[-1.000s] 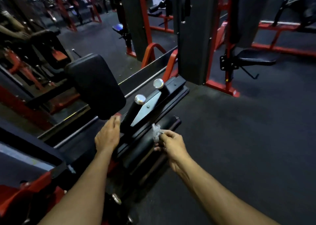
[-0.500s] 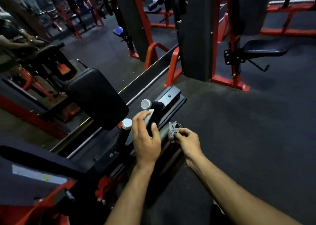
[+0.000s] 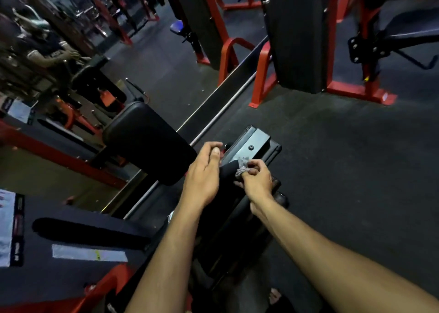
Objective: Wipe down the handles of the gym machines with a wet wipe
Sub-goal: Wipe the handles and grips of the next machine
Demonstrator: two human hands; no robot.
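Both hands have slid up the black handle [image 3: 229,170], left hand [image 3: 204,172] loosely curled beside the black pad [image 3: 147,141], right hand [image 3: 257,179] pinching the wet wipe [image 3: 242,167]

The crumpled pale grey wet wipe [image 3: 242,168] looks like thin, wrinkled cloth, lying against the matt black foam-like handle [image 3: 228,172]. The flat black metal plate [image 3: 253,144] beyond it has a smooth, faintly glossy painted finish, and the rounded black roller pad [image 3: 147,141] looks like smooth vinyl with a dull sheen. The dark gym floor [image 3: 344,170] is matt and finely speckled like rubber, while the red steel machine frame [image 3: 263,75] is glossy painted metal.
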